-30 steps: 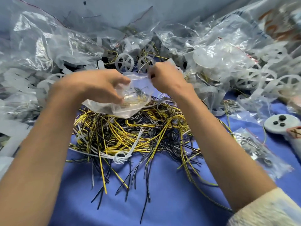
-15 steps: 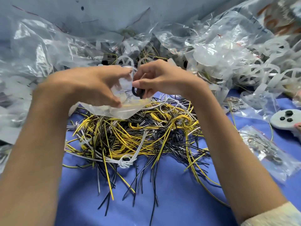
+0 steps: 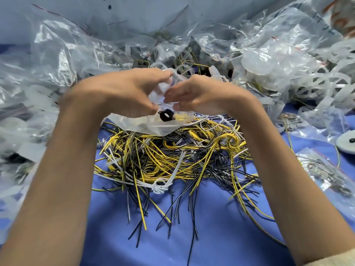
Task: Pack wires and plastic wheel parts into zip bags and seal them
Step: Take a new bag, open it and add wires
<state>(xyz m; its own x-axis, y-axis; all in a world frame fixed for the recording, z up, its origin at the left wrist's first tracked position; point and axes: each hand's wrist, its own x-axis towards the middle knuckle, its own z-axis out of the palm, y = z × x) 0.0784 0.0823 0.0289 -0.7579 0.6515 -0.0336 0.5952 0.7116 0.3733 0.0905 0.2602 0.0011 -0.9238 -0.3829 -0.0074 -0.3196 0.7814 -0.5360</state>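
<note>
Zip bag: a small clear zip bag (image 3: 153,127) is held up between the two hands, just above the heap of wires, with its mouth upward and its bottom corner sagging toward the heap.
Left hand: the left hand (image 3: 123,93) has thumb and curled fingers pinched on the bag's upper edge at the left side of the mouth.
Right hand: the right hand (image 3: 201,96) lies close against the left, fingertips at the mouth of the bag. It is blurred, so whether it pinches the film cannot be told.
Hands together: they nearly touch, with only the bag's opening between them.
Black ring: a small black ring (image 3: 166,115) sits inside the bag just under the thumbs. Some yellow wire shows through the film beside it.
Wires: a tangled pile of yellow, black and white wires (image 3: 172,156) lies under the bag, loose ends fanning toward the person.
White cord: a knotted white cord (image 3: 160,186) lies on the near edge of the pile.
Blue cloth: a blue cloth (image 3: 211,233) covers the work surface under everything.
Clear bags: a crumpled heap of clear bags (image 3: 63,54) fills the left and the back.
Wheel parts: white plastic wheel parts (image 3: 330,87) are heaped at the right, partly under film.
Filled bag: a flat filled bag (image 3: 326,175) of small metal pieces lies near the right forearm.
Disc: a pale disc (image 3: 345,141) with a black dot lies at the right edge.
Sleeve: a cream sleeve (image 3: 334,258) shows at the lower right corner.
</note>
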